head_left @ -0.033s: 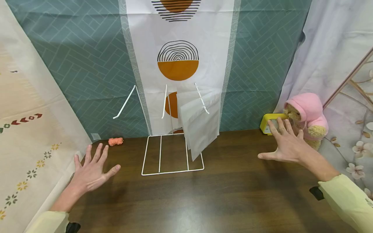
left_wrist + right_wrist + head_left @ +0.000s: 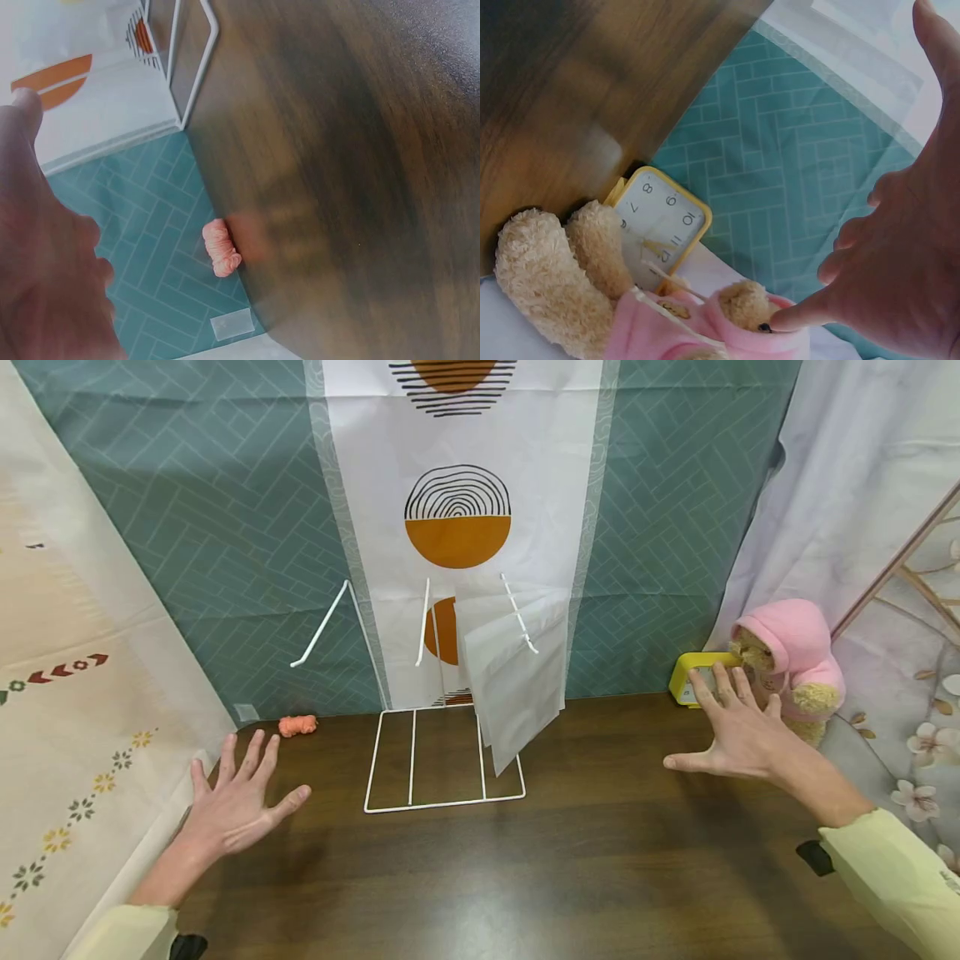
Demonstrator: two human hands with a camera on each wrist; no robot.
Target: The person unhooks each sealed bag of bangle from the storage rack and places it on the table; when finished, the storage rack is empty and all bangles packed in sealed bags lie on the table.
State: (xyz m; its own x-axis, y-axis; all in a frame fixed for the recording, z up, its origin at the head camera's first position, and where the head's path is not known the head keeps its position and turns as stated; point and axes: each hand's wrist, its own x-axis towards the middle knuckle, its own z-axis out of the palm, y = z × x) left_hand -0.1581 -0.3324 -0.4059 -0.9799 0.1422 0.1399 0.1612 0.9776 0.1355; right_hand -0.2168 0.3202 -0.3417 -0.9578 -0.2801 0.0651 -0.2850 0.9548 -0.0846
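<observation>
My left hand (image 2: 234,802) is held above the table at the left, fingers spread and holding nothing. Nearest to it lies a small coral-coloured yarn bundle (image 2: 297,724), also visible in the left wrist view by the wall's foot. On the right, my right hand (image 2: 738,727) spreads its fingers in the air, likewise holding nothing. Behind it are a yellow square clock (image 2: 682,681), partly covered by the fingers, and a teddy bear (image 2: 798,652) in a pink hood. Between the hands stands a white wire rack (image 2: 446,806) with upright arms; whitish translucent sheets or bags (image 2: 513,685) hang at its right side.
The brown wooden table (image 2: 480,877) reaches back to a teal patterned cloth (image 2: 225,527) with a white printed middle strip. Patterned cloths close off the left (image 2: 82,677) and right (image 2: 862,485) sides.
</observation>
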